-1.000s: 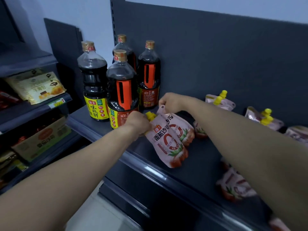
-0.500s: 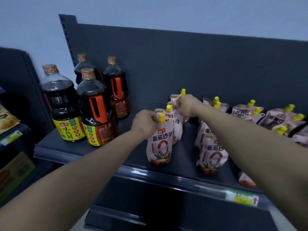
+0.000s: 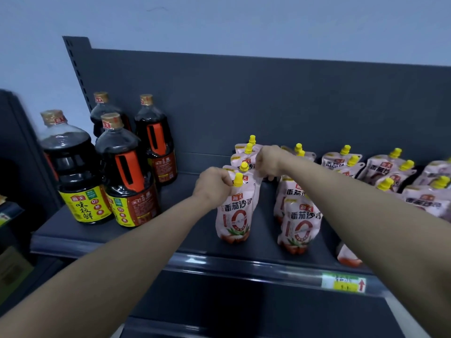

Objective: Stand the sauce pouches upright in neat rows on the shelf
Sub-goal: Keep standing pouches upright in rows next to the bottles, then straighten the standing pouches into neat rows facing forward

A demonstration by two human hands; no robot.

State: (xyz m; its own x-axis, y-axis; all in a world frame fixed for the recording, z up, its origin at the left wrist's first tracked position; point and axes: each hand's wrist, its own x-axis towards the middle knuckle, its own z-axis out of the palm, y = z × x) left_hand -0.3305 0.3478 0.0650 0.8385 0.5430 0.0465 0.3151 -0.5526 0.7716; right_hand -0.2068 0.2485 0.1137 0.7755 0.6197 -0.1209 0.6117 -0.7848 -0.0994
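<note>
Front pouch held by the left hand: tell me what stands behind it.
Three more pouches stand in file behind it, yellow caps showing. The right hand grips the top of one; their lower bodies are covered by the front pouch.

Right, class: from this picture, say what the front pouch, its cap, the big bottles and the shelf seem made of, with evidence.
Front pouch: likely flexible plastic film, glossy; it creases and bulges.
Cap: hard yellow plastic by its look, smooth.
Bottles: clear, probably plastic, possibly glass; dark liquid shows through under glare.
Shelf: seemingly painted metal, dark and matte, with a shinier front rail.
</note>
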